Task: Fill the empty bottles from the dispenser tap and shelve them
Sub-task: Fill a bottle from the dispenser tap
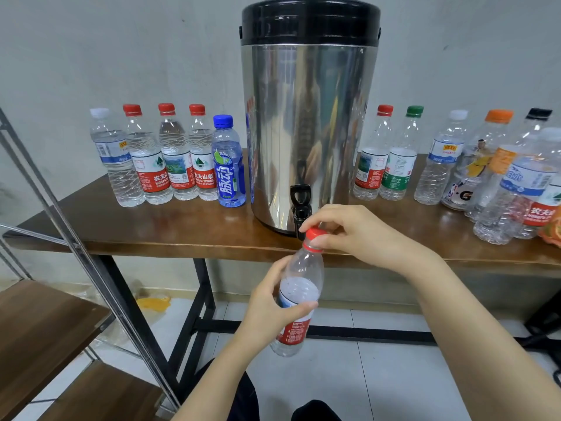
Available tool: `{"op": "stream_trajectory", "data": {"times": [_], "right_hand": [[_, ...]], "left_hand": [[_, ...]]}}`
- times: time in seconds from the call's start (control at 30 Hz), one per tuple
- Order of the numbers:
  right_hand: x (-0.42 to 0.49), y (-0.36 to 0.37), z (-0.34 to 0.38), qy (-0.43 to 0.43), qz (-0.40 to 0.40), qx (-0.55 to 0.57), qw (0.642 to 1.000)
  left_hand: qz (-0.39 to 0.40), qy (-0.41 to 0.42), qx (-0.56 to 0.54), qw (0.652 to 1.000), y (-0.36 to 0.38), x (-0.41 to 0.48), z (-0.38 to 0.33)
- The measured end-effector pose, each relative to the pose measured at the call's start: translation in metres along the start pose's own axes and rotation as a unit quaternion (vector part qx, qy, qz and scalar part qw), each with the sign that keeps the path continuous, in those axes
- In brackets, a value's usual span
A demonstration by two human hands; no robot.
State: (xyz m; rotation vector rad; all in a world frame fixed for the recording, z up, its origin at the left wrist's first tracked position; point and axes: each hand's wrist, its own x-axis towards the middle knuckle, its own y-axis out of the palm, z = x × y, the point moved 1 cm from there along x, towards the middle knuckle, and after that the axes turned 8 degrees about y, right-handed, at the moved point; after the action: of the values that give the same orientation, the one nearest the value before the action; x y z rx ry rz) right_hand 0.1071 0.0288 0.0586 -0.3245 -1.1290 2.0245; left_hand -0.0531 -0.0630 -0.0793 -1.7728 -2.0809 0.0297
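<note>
The bottle (pixel 303 268) is held in the air in front of the bench (pixel 151 232) edge, its red cap (pixel 314 233) just by the tap (pixel 300 205) of the dispenser (pixel 309 117). The left hand (pixel 273 302) wraps round the labelled middle. The right hand (pixel 349 235) pinches the cap between thumb and fingertips. The plastic is thin and clear, so it probably dents under a hard squeeze and slips when wet. How much water it holds is hard to tell. The label band looks like the firmest place to grip, leaving the cap for twisting only.

Red-capped bottle (pixel 299 294), silver dispenser (pixel 309 132), brown table (pixel 151 229).
</note>
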Motion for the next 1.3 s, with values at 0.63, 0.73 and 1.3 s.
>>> {"op": "stream_trajectory", "data": {"times": [0.63, 0.73, 1.3], "right_hand": [[0.022, 0.031, -0.113, 0.263, -0.169, -0.065, 0.948], [0.02, 0.033, -0.112, 0.257, -0.181, -0.071, 0.947], [0.015, 0.041, -0.108, 0.234, -0.279, -0.037, 0.93]], "left_hand": [[-0.117, -0.07, 0.095, 0.986, 0.023, 0.006, 0.019], [-0.13, -0.063, 0.121, 0.982, 0.026, 0.008, 0.021], [-0.144, 0.006, 0.15, 0.978, 0.029, 0.015, 0.016]]}}
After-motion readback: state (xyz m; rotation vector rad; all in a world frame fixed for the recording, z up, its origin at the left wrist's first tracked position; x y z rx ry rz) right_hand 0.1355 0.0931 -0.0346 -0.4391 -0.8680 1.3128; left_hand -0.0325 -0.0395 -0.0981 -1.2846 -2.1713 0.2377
